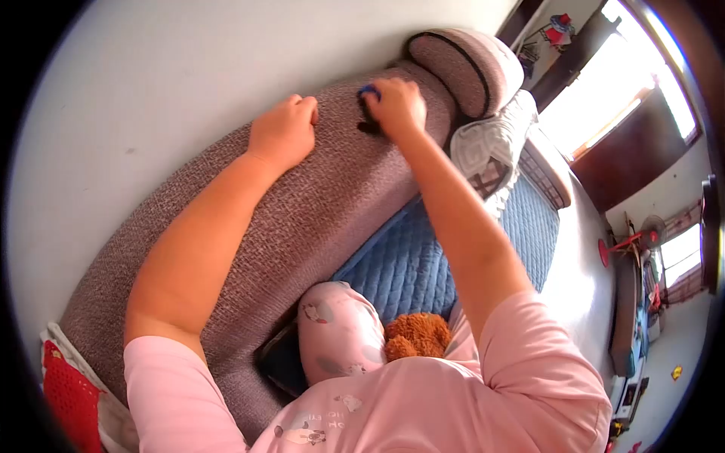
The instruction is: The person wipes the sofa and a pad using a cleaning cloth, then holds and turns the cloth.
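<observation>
My right hand (400, 109) grips a small blue-and-black object (368, 92) against the top of the sofa's grey-brown woven backrest (317, 196). Motion blur and my fingers hide much of that object, so its kind is unclear. To its left, my left hand (283, 132) is closed in a fist at the backrest's upper edge near the wall. Nothing shows sticking out of that fist. Between my legs, below both arms, sits a fluffy brown plush toy (417, 336).
A blue quilted cover (411, 264) lies over the sofa seat. A rounded armrest cushion (468, 72) and a patterned grey-white cloth (487, 147) are at the far end. Red knitted fabric (69, 392) lies at lower left. Across the room stands a red fan (627, 241).
</observation>
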Action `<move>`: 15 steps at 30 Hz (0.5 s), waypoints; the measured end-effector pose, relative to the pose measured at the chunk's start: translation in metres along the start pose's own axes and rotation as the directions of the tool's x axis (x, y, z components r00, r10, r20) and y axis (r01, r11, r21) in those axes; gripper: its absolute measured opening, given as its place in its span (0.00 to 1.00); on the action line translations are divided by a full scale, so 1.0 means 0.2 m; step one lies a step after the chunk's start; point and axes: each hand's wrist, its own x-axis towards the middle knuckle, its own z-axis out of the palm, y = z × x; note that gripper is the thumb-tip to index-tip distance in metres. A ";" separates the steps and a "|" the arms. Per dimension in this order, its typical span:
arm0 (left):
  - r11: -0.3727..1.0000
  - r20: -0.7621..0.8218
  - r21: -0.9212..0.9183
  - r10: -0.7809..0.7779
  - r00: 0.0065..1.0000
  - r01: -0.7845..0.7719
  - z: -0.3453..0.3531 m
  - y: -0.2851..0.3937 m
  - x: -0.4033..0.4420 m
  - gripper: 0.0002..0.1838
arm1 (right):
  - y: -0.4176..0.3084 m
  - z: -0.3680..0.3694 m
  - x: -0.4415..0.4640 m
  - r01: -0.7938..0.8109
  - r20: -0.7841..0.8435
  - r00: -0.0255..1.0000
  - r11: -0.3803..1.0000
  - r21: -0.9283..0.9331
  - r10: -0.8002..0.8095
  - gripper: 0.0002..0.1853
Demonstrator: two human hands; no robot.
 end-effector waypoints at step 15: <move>0.998 0.067 -0.046 -0.043 0.997 0.046 -0.02 -0.01 -0.01 0.06 | 0.37 0.20 -0.15 -0.082 -0.442 0.885 0.983 0.166 0.148 0.13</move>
